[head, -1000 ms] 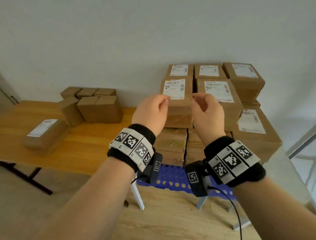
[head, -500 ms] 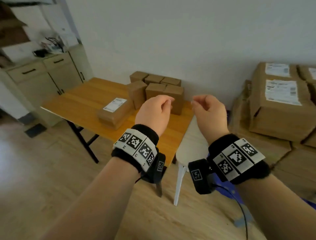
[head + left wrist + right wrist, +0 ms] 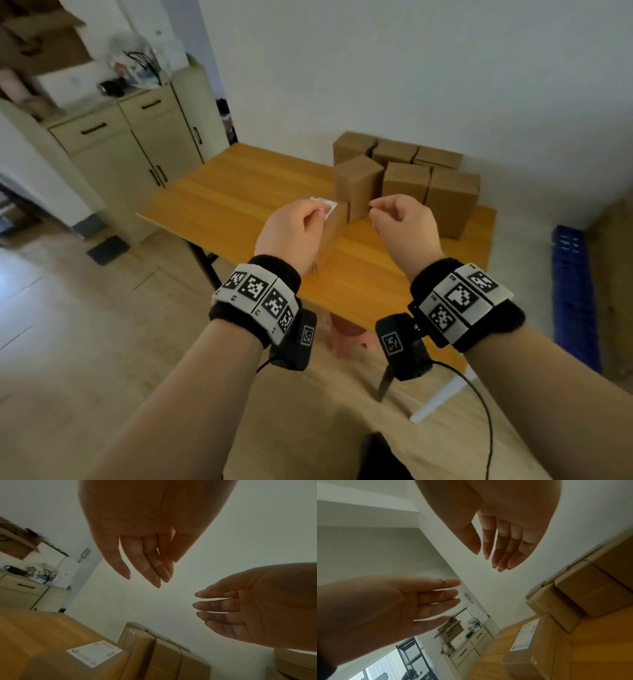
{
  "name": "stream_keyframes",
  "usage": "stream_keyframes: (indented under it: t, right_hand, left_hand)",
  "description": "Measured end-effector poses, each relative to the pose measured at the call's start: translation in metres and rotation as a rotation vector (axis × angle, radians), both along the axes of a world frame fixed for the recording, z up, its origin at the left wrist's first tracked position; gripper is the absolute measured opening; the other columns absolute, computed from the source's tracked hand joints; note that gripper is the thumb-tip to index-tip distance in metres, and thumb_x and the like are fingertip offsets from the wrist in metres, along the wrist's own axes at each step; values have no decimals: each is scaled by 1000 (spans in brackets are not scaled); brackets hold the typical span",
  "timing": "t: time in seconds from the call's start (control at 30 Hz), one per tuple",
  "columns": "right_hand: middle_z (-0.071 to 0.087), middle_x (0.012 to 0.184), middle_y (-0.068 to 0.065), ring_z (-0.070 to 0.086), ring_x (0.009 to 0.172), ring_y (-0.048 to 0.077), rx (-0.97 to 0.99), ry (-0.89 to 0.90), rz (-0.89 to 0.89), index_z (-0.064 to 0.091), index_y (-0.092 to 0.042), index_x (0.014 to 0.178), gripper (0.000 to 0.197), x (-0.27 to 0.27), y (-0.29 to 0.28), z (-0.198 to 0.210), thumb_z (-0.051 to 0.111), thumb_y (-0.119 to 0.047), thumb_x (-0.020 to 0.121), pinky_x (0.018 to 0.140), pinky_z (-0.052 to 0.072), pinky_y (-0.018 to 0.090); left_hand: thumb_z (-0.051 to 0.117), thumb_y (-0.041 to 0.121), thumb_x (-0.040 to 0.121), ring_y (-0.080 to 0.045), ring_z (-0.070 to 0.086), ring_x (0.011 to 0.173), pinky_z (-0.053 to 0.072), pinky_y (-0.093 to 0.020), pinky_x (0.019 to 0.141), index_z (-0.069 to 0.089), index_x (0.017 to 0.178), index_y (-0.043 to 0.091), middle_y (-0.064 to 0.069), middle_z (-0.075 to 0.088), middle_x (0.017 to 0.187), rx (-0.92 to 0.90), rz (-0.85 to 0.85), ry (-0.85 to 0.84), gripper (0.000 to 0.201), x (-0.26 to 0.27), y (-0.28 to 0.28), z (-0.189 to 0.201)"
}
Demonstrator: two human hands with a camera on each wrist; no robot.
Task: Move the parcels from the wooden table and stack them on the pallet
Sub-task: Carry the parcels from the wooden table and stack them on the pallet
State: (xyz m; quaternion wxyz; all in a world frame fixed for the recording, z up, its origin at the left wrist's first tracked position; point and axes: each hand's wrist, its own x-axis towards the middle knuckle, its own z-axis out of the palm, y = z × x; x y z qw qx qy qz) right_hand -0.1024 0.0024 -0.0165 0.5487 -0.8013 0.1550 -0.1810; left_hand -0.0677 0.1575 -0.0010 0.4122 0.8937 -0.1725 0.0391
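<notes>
Several plain brown parcels (image 3: 407, 178) stand grouped at the back right of the wooden table (image 3: 239, 192). One flat parcel with a white label (image 3: 330, 222) lies nearer, partly hidden behind my left hand (image 3: 317, 214). Both hands hover above the table and hold nothing. The fingers of my left hand (image 3: 147, 568) hang relaxed, and so do those of my right hand (image 3: 378, 210), seen from below in the right wrist view (image 3: 498, 550). The labelled parcel (image 3: 94, 654) lies below and ahead of my left palm. The blue pallet (image 3: 572, 281) shows at the right edge.
A beige cabinet (image 3: 137, 147) with clutter on top stands left of the table. A pink stool (image 3: 349, 335) sits under the table's near edge, beside a black table leg (image 3: 385, 380) and a white leg (image 3: 442, 394). Wooden floor spreads to the left.
The view has swung left from the stacked pallet to the wooden table, which is now closer. Both hands stay raised and empty, now over the labelled parcel.
</notes>
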Motion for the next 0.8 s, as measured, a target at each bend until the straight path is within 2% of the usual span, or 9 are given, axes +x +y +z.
stream_keyframes:
  t: [0.17,0.23,0.3,0.4,0.47,0.53,0.6,0.67,0.8]
  right_hand:
    - [63,93,0,60,90,15,66,71,-45,60,-21,100,11,65,1,-26,52,-19,92,74,48,21]
    - [63,95,1,60,93,17,116,101,-76,59,-21,101,12,94,0,-39,52,-19,91,75,48,23]
    - [63,101,2,60,96,18,153,150,-102,58,-19,106,16,121,0,-53,52,-19,91,77,49,24]
    - [58,117,2,56,101,15,209,277,-133,52,-16,124,33,152,4,-73,54,-21,91,71,45,21]
    - [53,128,4,53,107,16,217,364,-132,43,-15,135,45,168,7,-84,54,-25,92,76,42,23]
    - [52,127,4,50,100,14,209,451,-134,35,-11,141,54,180,11,-95,53,-30,93,74,41,23]
    - [51,111,-2,47,87,9,201,528,-127,34,-8,141,56,188,16,-105,53,-32,94,59,38,17]
    - [53,105,-5,50,79,7,196,579,-110,43,-6,133,48,194,23,-115,52,-33,94,53,37,15]
    - [60,111,1,53,90,15,233,623,-124,53,-7,123,38,198,41,-129,52,-32,94,68,44,23]
  left_hand:
    - [42,23,97,-3,56,90,40,-12,69,62,115,22,9,64,103,35,25,78,27,68,13,-22]
    - [43,23,97,-3,56,89,37,-9,65,62,116,22,8,64,104,69,23,104,26,99,14,-30]
    - [43,23,97,-3,54,93,39,-12,71,59,121,19,5,63,113,124,11,141,29,129,12,-38]
    - [44,26,97,-5,49,105,36,-19,86,51,130,17,3,56,128,218,-15,250,35,169,8,-53]
    - [45,28,97,-11,49,117,35,-22,89,45,136,16,0,52,134,285,-30,318,41,191,7,-67]
    - [45,30,96,-18,47,124,36,-24,90,39,140,13,-4,47,140,333,-31,394,47,208,7,-81]
    - [46,31,96,-22,46,125,38,-27,90,33,143,13,-7,42,144,362,-30,495,52,221,8,-95]
    - [46,34,95,-25,48,122,39,-27,84,31,143,12,-9,44,142,411,-52,583,55,233,9,-110]
    - [44,39,96,-27,55,109,43,-28,77,42,134,10,-10,55,129,490,-178,640,48,249,12,-134]
